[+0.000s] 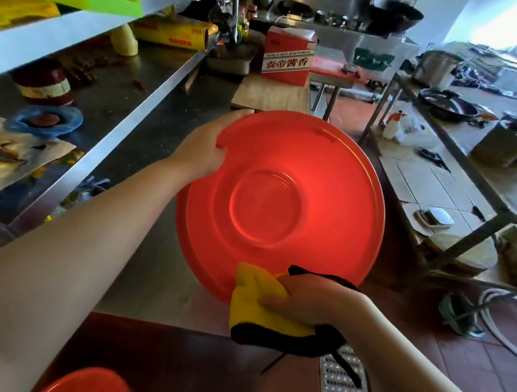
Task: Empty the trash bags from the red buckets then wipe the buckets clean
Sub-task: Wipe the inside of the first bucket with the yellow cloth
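Head view. A commercial kitchen: a steel counter point(171, 100) runs from 6 o'clock toward 12, with a shelf point(88, 21) above it at 10 o'clock and a tiled floor point(461, 363) at 4 o'clock. A red-and-white box point(288, 57) stands at 12 o'clock; a roll of film point(174, 33) lies on the counter at 11.

At centre, a red bucket point(281, 207) is held tipped toward the camera, mouth facing the viewer, so that its round base shows as an inner ring. No bag is seen inside it, so emptying appears done for this bucket and wiping is the step in hand. The tilt probably serves to expose the inner wall to the light and to the cloth.

The left hand point(205, 150), at 10 o'clock on the rim, grips the edge with the thumb inside and the fingers curled over the outside, steadying the bucket against the wiping pressure. The right hand point(313, 300), at 6 o'clock on the rim, has its fingers closed round a yellow-and-black cloth point(256, 308), which is bunched and pressed against the lower rim.

A second bucket point(87, 384) shows partly at 7 o'clock, near the frame's lower edge; whether it has been wiped cannot be told.
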`<action>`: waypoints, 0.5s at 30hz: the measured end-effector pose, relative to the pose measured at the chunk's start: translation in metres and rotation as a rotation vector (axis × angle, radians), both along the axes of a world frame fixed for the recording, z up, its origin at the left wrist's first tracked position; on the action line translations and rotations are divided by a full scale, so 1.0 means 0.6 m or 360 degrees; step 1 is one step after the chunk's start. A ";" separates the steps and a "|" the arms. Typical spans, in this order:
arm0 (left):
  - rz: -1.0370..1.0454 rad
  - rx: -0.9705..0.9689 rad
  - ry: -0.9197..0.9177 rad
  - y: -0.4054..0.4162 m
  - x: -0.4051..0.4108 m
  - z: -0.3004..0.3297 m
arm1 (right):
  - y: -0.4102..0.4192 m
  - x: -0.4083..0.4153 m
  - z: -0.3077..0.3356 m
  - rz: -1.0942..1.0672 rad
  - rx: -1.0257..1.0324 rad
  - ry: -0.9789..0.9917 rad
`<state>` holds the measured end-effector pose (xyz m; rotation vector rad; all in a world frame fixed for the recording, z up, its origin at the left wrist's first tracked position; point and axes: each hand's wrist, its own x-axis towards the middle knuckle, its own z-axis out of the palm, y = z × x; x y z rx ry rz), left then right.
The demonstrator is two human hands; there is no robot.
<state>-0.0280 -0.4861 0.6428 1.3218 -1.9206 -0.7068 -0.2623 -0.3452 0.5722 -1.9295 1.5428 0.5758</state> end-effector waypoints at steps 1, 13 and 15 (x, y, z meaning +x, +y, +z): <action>0.0018 0.0005 0.0013 -0.001 0.004 -0.001 | 0.013 -0.003 0.008 -0.0002 -0.0061 0.0037; 0.0084 -0.0145 -0.0101 -0.007 0.011 -0.017 | -0.085 0.006 -0.051 -0.0141 0.0064 0.0241; 0.0089 -0.0156 -0.0099 -0.007 0.009 -0.017 | -0.111 0.009 -0.071 -0.0154 0.0018 0.0330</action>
